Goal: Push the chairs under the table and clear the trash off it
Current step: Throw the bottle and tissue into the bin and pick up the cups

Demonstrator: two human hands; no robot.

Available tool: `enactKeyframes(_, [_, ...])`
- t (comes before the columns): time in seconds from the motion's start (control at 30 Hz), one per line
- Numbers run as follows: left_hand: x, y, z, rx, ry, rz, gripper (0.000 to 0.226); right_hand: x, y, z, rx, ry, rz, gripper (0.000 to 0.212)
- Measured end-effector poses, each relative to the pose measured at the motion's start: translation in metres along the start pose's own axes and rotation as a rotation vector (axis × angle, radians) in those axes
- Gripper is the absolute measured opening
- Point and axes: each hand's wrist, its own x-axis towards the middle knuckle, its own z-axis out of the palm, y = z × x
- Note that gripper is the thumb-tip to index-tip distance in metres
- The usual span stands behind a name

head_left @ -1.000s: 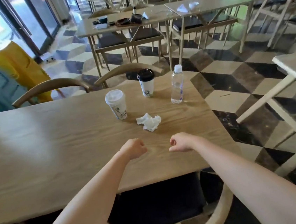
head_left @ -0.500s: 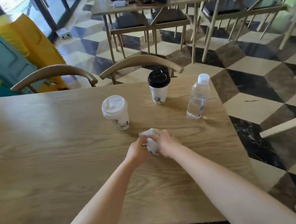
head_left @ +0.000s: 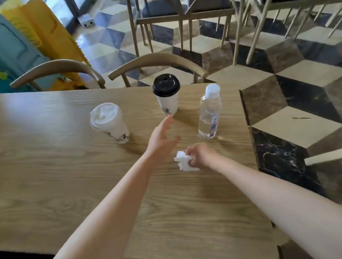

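Note:
On the wooden table (head_left: 44,174) stand a paper cup with a white lid (head_left: 110,124), a paper cup with a black lid (head_left: 166,96) and a clear plastic water bottle (head_left: 209,112). My right hand (head_left: 202,154) is closed on a crumpled white napkin (head_left: 183,161), just above the tabletop. My left hand (head_left: 162,136) is open with fingers spread, its fingertips just short of the black-lidded cup. Two curved wooden chair backs (head_left: 58,69) (head_left: 156,62) show behind the table's far edge.
Yellow and teal bags (head_left: 19,39) lie at the far left. Another table with dark-seated chairs (head_left: 184,7) stands beyond, on a checkered floor (head_left: 289,100). A pale table leg (head_left: 337,153) juts in at the right.
Both hands reached forward to the napkin. My right hand has since closed on it and drawn it right, while my left hand opened and moved toward the black-lidded cup.

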Motion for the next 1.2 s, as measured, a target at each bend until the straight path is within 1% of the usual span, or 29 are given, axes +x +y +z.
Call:
enactKeyframes(0.1, [0.016,0.048,0.029,-0.053,-0.056,0.058,0.096,-0.021,0.030,-0.026,-0.011,-0.010,-0.012,0.033])
enactKeyframes(0.17, [0.025,0.072,0.050,-0.070,-0.077,0.061,0.101,-0.035,0.049,-0.040,0.018,-0.008,-0.013,0.028])
enactKeyframes(0.2, [0.029,0.080,0.059,-0.103,-0.076,0.051,0.099,-0.042,0.058,-0.046,0.037,-0.004,-0.016,0.023])
enactKeyframes(0.27, [0.036,0.088,0.072,-0.202,-0.016,-0.017,0.093,-0.055,0.078,-0.059,0.073,0.025,-0.032,0.012])
enactKeyframes(0.33, [0.039,0.092,0.080,-0.258,0.070,-0.059,0.085,-0.063,0.097,-0.071,0.114,0.071,-0.044,0.015])
enactKeyframes(0.37, [0.038,0.094,0.084,-0.266,0.095,-0.059,0.081,-0.067,0.107,-0.076,0.126,0.092,-0.046,0.016])
enactKeyframes(0.47, [0.028,0.098,0.094,-0.257,0.118,-0.042,0.075,-0.071,0.134,-0.091,0.164,0.157,-0.059,0.003])
enactKeyframes(0.5, [0.022,0.101,0.099,-0.259,0.118,-0.042,0.074,-0.074,0.141,-0.096,0.178,0.185,-0.058,0.002])
enactKeyframes(0.6, [0.003,0.111,0.120,-0.287,0.115,-0.046,0.069,-0.086,0.167,-0.109,0.254,0.297,-0.048,0.016])
enactKeyframes(0.67, [-0.010,0.122,0.139,-0.285,0.106,-0.035,0.066,-0.099,0.185,-0.113,0.284,0.323,-0.017,0.020])
enactKeyframes(0.77, [-0.025,0.138,0.174,-0.255,0.103,0.010,0.065,-0.121,0.217,-0.108,0.310,0.322,0.072,0.024])
enactKeyframes(0.97, [-0.046,0.140,0.248,-0.261,0.035,-0.015,0.064,-0.160,0.282,-0.079,0.341,0.260,0.291,0.031])
enactKeyframes(1.03, [-0.050,0.135,0.271,-0.263,0.018,-0.043,0.063,-0.162,0.303,-0.064,0.333,0.224,0.337,0.031])
enactKeyframes(1.13, [-0.053,0.123,0.310,-0.231,0.048,-0.100,0.062,-0.151,0.336,-0.039,0.310,0.145,0.396,0.025])
enactKeyframes(1.2, [-0.051,0.107,0.339,-0.217,0.080,-0.154,0.060,-0.136,0.360,-0.021,0.298,0.101,0.417,0.025])
